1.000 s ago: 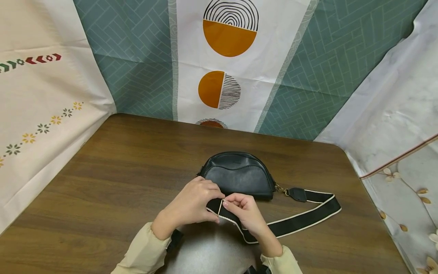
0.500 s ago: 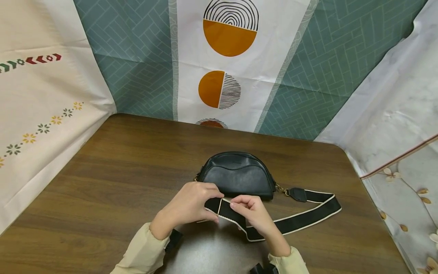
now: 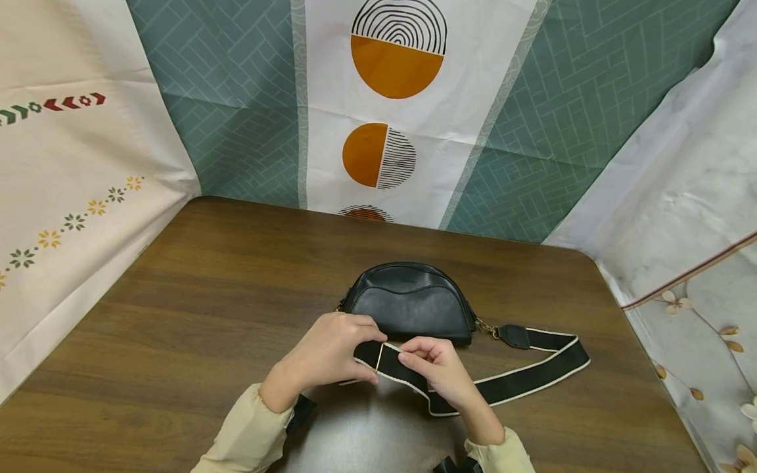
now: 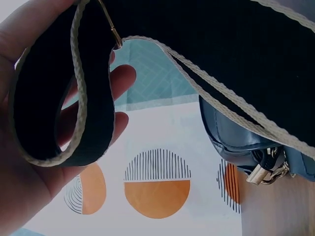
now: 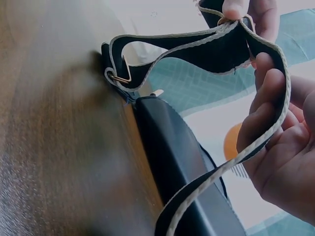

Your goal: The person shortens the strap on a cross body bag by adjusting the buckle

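Note:
A black half-moon shoulder bag (image 3: 408, 302) rests on the table behind both hands. Its wide black strap (image 3: 526, 382), edged in cream, runs from a metal clasp (image 3: 489, 327) on the bag's right and bends back toward the hands. My left hand (image 3: 328, 348) grips the strap at a thin gold slide buckle (image 3: 379, 358), thumb below and fingers above. Just right of the buckle, my right hand (image 3: 437, 369) pinches the strap between thumb and fingers. In the left wrist view a strap loop (image 4: 93, 118) curls inside the left palm. The right wrist view shows another metal fitting (image 5: 120, 77) near the bag.
The brown wooden table (image 3: 207, 315) spreads out around the bag. Patterned cloth hangs behind it, with a cream cloth (image 3: 77, 197) at left and a pale floral one (image 3: 680, 263) at right. Beige sleeves and dark wrist straps cover the forearms.
My right hand has slid a little to the right along the strap, away from the buckle. The left hand has barely moved and keeps its grip. The bag has stayed put.

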{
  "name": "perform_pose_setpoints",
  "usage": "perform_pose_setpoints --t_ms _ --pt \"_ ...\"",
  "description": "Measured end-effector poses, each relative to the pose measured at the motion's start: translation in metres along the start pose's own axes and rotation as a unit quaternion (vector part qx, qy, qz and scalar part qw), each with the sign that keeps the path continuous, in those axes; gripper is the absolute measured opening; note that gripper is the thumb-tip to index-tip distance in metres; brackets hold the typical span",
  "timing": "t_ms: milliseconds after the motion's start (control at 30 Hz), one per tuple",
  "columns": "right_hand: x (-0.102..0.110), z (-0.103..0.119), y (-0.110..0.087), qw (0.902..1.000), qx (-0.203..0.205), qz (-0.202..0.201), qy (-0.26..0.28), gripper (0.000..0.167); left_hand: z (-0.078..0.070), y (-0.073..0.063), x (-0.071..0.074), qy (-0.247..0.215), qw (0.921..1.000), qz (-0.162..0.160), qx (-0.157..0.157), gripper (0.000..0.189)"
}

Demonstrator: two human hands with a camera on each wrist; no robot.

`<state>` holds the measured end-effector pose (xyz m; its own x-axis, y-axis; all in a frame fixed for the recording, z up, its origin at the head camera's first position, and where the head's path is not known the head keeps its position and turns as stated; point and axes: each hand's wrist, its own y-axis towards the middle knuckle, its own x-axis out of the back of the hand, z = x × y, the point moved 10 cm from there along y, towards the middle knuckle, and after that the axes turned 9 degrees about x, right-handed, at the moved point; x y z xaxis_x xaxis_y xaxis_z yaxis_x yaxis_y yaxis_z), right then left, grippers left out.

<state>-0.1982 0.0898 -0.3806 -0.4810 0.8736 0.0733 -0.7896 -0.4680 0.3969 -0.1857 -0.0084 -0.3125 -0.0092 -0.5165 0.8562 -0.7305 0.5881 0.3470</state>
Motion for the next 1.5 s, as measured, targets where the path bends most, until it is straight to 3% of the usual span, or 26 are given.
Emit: perform_pose_setpoints --t_ms 467,733,967,1100,1500 --pt "-0.008 0.001 0.007 0.9993 0.017 -0.03 -0.013 0.01 -0.008 0.004 -0.007 0.02 0.9998 0.0 -0.006 0.046" --pt "-0.005 -0.004 0.005 0.9994 -0.013 -0.028 -0.014 0.013 -0.005 0.003 -0.007 0.002 1.0 -0.001 -0.007 0.048" --pt "-0.001 -0.006 -0.004 0.9986 -0.04 -0.001 0.035 0.019 -0.002 0.001 -0.004 -0.001 1.0 0.006 0.004 0.05" --pt "0.003 -0.006 -0.007 0.9988 -0.047 0.0 0.018 0.016 -0.002 0.001 -0.002 0.0 1.0 0.005 0.007 0.051" --pt "0.006 0.004 -0.004 0.9998 0.004 -0.011 -0.015 0.009 -0.002 0.001 -0.001 -0.007 0.9999 0.008 0.007 0.048"
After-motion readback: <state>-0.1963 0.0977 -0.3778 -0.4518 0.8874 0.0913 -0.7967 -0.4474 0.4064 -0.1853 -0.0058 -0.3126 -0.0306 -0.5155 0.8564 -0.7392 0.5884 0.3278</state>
